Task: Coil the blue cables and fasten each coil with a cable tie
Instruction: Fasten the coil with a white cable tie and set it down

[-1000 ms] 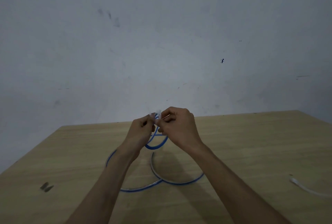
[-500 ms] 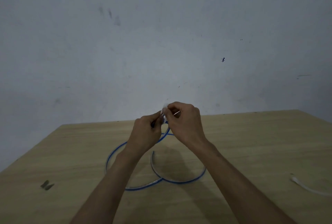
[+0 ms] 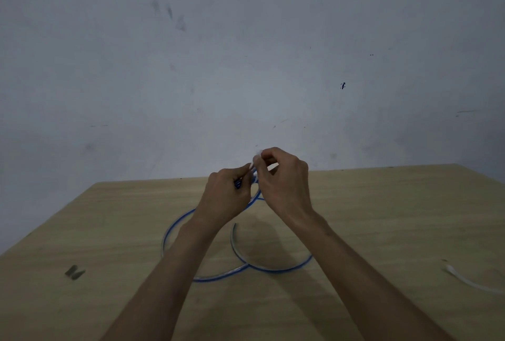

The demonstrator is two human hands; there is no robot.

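A blue cable (image 3: 273,267) lies in two loose loops on the wooden table (image 3: 382,217), its far part lifted off the surface. My left hand (image 3: 226,195) grips the raised blue strands between curled fingers. My right hand (image 3: 284,179) pinches a thin white cable tie (image 3: 255,161) just above and beside the left hand's fingertips. Both hands meet above the far middle of the table. How the tie sits around the cable is hidden by my fingers.
Another white cable tie (image 3: 464,277) lies near the table's right edge. A small dark clip-like piece (image 3: 74,272) rests at the left. A bare grey wall (image 3: 246,67) rises behind the table's far edge.
Both hands have risen and shifted slightly right and away from me, lifting the gathered cable strands higher. The loops on the table have been pulled a little wider.
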